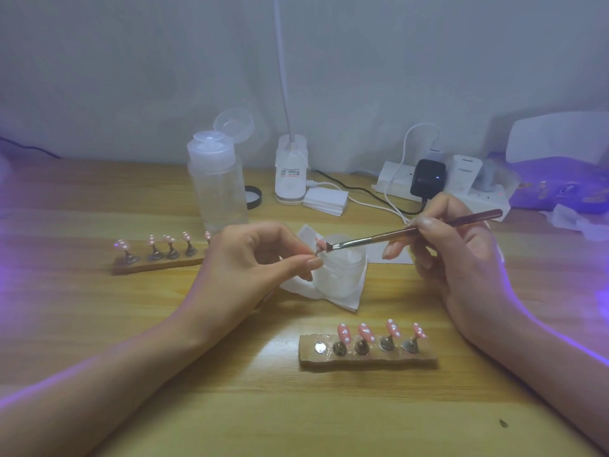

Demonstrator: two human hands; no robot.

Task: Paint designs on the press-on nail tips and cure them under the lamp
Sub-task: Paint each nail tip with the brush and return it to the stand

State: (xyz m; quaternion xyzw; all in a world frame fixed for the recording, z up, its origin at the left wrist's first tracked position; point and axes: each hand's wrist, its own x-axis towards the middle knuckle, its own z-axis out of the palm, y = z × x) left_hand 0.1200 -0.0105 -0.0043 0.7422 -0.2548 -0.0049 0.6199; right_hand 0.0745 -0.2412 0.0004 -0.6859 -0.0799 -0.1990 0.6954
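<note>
My left hand (253, 258) pinches a small stand with a pink nail tip (320, 244) above a frosted jar (342, 272). My right hand (458, 255) grips a dark red brush (415, 230) whose bristles touch that tip. A near wooden holder (369, 356) carries several pink nail tips (366, 333) with white dots and has one bare magnet spot at its left end. A second holder (155, 263) with several dotted tips lies at the left. The curing lamp (560, 173) glows purple at the far right.
A clear pump bottle (217, 186) with its lid open stands behind the left holder. A desk lamp base (291, 169), white pads (326, 199), a power strip (441, 186) with plugs and cables, and a tissue (329, 291) under the jar are on the wooden table.
</note>
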